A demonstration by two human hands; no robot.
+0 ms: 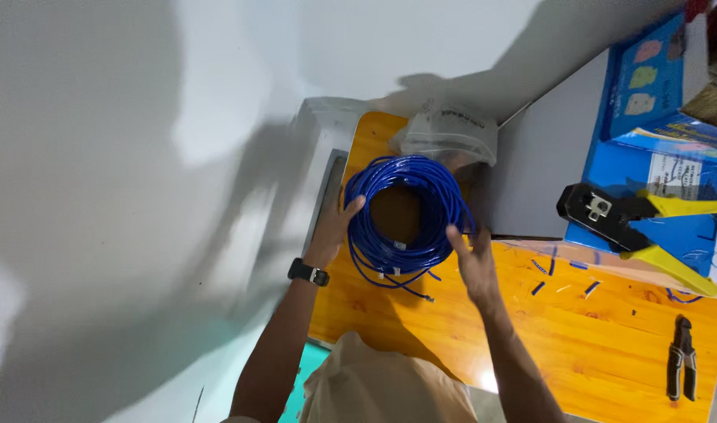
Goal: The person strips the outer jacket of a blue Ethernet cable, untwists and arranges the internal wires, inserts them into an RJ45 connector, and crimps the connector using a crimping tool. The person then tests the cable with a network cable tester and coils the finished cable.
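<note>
blue cable coil on wooden table, left hand and right hand grip released, touching its sides, clear plastic bag behind

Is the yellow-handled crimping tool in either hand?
No: the crimping tool lies on the blue box, while both hands touch the blue cable coil.

A clear plastic bag with dark print on its face lies crumpled at the far end of the orange wooden worktop, against a grey board. To the right stands a blue carton with pale pink, yellow and green shapes on its side. Just below it lies a flat blue package bearing a white rectangular label.
</note>
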